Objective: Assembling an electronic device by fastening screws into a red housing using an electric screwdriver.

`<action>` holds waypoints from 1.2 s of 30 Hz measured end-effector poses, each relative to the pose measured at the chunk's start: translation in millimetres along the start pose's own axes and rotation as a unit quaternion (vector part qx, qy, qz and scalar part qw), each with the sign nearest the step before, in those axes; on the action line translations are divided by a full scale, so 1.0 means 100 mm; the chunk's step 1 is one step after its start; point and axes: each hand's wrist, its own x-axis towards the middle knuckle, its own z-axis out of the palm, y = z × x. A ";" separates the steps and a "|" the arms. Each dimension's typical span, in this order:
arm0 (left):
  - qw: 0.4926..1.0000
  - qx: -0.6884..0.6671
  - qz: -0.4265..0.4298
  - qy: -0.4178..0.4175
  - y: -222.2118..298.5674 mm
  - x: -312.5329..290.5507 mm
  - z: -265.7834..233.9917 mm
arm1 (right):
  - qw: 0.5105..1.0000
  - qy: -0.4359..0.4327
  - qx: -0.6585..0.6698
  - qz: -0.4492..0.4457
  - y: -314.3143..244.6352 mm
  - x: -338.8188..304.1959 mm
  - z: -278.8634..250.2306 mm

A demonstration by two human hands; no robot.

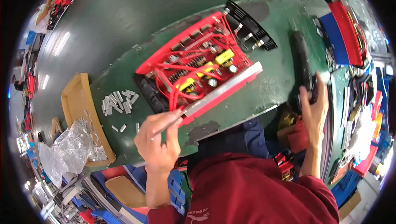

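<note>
A red casing (181, 42) lies aslant on the green worktable, its inside full of red wires, yellow blocks (225, 57) and other circuit parts. Along its near side runs a silver metal strip (225, 88). A black slotted panel (252, 25) hangs off the far right end. My left hand (159, 139) pinches a slim, tapered metal tool (166, 126) at the near left corner of the casing; its exact kind is unclear. At the right, my right hand (314, 110) has its fingers closed around the lower end of a black electric screwdriver (302, 55), whose thin bit points away from me.
Small silver metal pieces (117, 101) lie in a pile left of the casing. Further left is a cardboard tray (78, 92) with a crumpled clear plastic bag (66, 154). Blue bins (176, 189) sit below the table edge. Another red-and-blue unit (340, 34) stands at the far right.
</note>
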 end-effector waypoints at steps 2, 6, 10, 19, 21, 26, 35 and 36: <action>0.999 0.023 0.030 -0.007 0.00 0.04 0.02 | 0.974 -0.058 0.199 0.094 0.00 -0.45 -0.04; 0.998 0.053 0.032 -0.021 0.01 0.04 0.01 | 0.815 -0.262 0.443 0.266 -0.08 -1.10 -0.02; 0.998 0.055 0.026 0.002 0.03 0.05 0.10 | 0.796 -0.381 0.449 0.140 -0.30 -1.53 0.21; 0.998 0.041 -0.032 0.030 0.05 0.02 0.18 | 0.822 -0.379 0.424 -0.003 -0.55 -1.69 0.46; 0.998 0.050 -0.027 0.031 0.05 0.02 0.17 | 0.818 -0.388 0.426 -0.002 -0.56 -1.67 0.44; 0.997 0.051 -0.050 0.024 0.09 0.02 0.18 | 0.813 -0.396 0.427 -0.001 -0.57 -1.64 0.45; 0.996 0.046 -0.066 0.025 0.07 0.05 0.18 | 0.611 -0.546 0.542 0.187 -0.48 -1.42 0.44; 0.996 0.046 -0.066 0.026 0.07 0.05 0.17 | 0.610 -0.547 0.542 0.186 -0.47 -1.42 0.46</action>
